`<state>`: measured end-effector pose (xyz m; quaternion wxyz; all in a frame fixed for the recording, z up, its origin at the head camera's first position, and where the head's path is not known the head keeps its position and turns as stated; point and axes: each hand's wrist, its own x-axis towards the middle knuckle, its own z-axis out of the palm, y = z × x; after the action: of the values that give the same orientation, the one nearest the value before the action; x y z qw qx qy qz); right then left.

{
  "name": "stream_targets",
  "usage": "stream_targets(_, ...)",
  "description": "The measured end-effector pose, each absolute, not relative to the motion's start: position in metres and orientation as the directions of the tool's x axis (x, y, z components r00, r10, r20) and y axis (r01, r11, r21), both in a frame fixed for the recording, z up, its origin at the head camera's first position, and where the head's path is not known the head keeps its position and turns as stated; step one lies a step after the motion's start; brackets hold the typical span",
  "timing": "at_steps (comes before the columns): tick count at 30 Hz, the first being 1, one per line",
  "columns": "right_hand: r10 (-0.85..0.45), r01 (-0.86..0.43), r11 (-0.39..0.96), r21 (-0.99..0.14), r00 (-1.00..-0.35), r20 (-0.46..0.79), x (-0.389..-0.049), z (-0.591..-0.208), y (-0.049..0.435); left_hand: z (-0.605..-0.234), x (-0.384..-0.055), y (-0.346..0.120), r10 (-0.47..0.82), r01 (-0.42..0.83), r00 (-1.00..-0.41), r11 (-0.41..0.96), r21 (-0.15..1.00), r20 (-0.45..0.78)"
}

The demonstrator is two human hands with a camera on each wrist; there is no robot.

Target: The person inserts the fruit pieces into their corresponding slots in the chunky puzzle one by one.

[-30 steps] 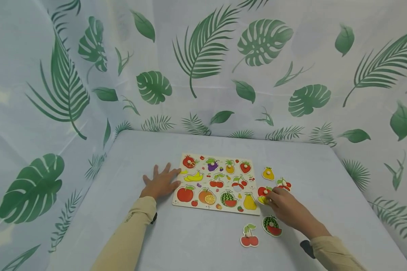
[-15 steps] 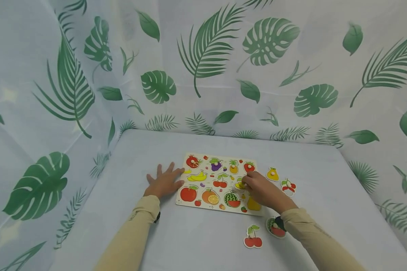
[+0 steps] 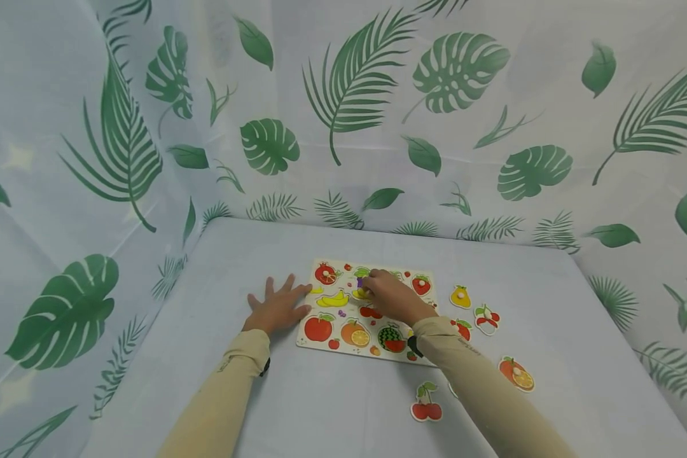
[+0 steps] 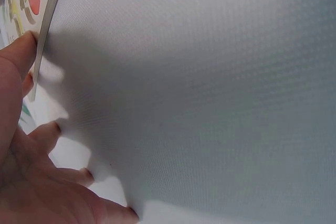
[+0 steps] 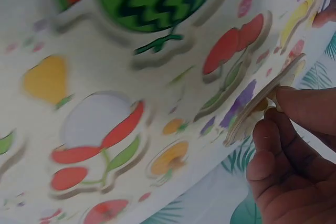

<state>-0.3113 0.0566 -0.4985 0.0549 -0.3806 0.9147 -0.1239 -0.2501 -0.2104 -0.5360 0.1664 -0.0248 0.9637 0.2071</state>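
Note:
A fruit peg-puzzle board [image 3: 322, 343] lies flat on the table. My left hand [image 3: 277, 306] is spread at its left side, with the thumb and index fingertips touching the edge; the left wrist view shows that thumb [image 4: 21, 53] on the rim. My right hand [image 3: 390, 294] is over the upper middle of the board, near the grapes. It pinches a thin wooden puzzle piece [image 5: 268, 98] by its knob, the piece tilted above the board. Yellow on the piece [image 3: 359, 294] looks like bananas; its face is mostly hidden.
Right of the board lie a pear piece [image 3: 460, 297], a red-fruit piece [image 3: 486, 319], an apple piece [image 3: 462, 329] and an orange piece [image 3: 516, 373]. A cherry piece [image 3: 426, 404] lies in front. My right sleeve [image 3: 481, 388] covers most of another piece.
The right hand has picked up the yellow banana-like piece from beside the board and carried it left across the board to the grapes. The left hand has stayed at the board's left edge.

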Motion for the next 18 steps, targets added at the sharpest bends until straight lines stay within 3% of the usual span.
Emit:
stream_targets(9,-0.744,-0.703,0.644,-0.301,-0.667,-0.033,-0.318,-0.504,0.016,-0.537,-0.251,-0.213,0.035,-0.1,-0.947,0.913,0.395,-0.32)
stream_targets(18,-0.762,-0.721,0.642,-0.26,-0.638,-0.111,-0.314,-0.508,-0.014,-0.537,-0.25,-0.214,0.051,-0.075,-0.952,0.917,0.393,-0.301)
